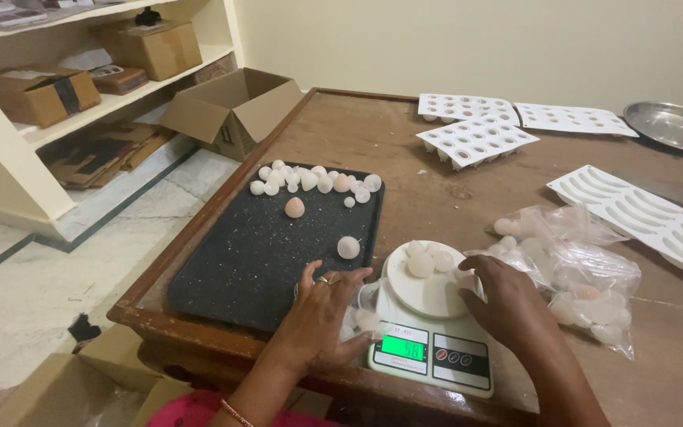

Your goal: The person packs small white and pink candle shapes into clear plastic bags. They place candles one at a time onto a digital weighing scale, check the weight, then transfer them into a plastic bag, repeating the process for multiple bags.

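White balls (428,259) sit on the kitchen scale (431,332) between my hands. My left hand (322,312) pinches a clear bag (364,310), its contents hard to make out; my right hand (507,300) grips another bag's edge. Black tray (254,261), silicone moulds (476,138), wooden table (436,198).

Home packing workshop: wooden bench (405,150), digital scale (433,348), white moulds (476,141) at 1 o'clock, cardboard boxes (231,111) and shelves (81,119) at 10.

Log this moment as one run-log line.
left hand: on clear bag beside kitchen scale | right hand: at scale pan edge | pan: white balls | black tray: more balls
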